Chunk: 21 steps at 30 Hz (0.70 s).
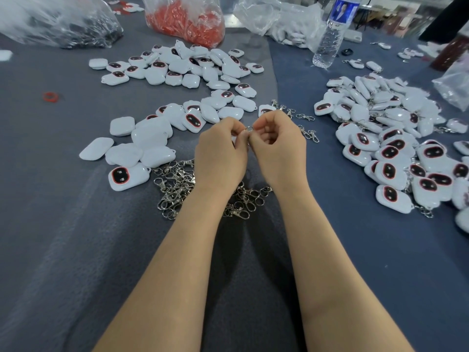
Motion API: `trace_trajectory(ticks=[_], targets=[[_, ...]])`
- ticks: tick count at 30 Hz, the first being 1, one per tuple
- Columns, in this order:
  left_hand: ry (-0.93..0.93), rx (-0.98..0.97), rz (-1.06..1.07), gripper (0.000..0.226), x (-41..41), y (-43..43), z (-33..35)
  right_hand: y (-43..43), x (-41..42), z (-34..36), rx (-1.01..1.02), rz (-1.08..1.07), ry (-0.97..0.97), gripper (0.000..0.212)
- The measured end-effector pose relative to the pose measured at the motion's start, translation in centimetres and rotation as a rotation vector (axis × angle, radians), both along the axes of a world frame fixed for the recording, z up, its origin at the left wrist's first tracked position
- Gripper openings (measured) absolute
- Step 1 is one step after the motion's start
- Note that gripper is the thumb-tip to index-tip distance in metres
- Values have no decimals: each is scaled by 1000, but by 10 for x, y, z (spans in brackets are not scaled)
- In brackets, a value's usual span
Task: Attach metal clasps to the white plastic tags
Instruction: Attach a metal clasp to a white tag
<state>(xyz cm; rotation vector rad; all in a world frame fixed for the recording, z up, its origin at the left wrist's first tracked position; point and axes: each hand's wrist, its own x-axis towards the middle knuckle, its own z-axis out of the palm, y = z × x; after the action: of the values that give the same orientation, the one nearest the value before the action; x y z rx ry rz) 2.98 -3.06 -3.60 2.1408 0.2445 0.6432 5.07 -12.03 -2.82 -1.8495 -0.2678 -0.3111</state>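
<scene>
Left hand: the left hand is raised over the middle of the bench, fingers curled in, its fingertips pinching the clasp ring.
Right hand: the right hand meets the left one fingertip to fingertip, fingers curled, and pinches the same ring from the other side.
Clasp ring: a small silver loop that shows just above the point where the two hands touch. The rest of the clasp is hidden by the fingers.
Tag in the hands: I cannot tell whether a tag is held; the fingers cover whatever hangs below the ring.
Loose clasps: a tangled heap lies on the bench just under and to the left of the left wrist, and it runs on beneath both forearms. A few more clasps lie scattered just beyond the right hand.
Bare tags: white plastic tags with no clasps spread to the left of the hands and further back, some showing a dark window with a red rim, others face down.
Clasped tags: a pile of tags with clasps lies well apart to the right of the right hand.
Bench: covered with grey-blue cloth.
Far edge: a clear water bottle stands upright, with a bag of red parts and a clear bag of dark metal parts to its left.
Stray piece: a small red ring lies alone far to the left.
</scene>
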Motion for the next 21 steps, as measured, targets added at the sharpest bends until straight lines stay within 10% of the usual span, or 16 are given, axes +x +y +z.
trace_trajectory(ticks=[21], targets=[[-31, 41, -104, 7, -3, 8, 1, -9, 6, -4, -40, 93, -22, 31]])
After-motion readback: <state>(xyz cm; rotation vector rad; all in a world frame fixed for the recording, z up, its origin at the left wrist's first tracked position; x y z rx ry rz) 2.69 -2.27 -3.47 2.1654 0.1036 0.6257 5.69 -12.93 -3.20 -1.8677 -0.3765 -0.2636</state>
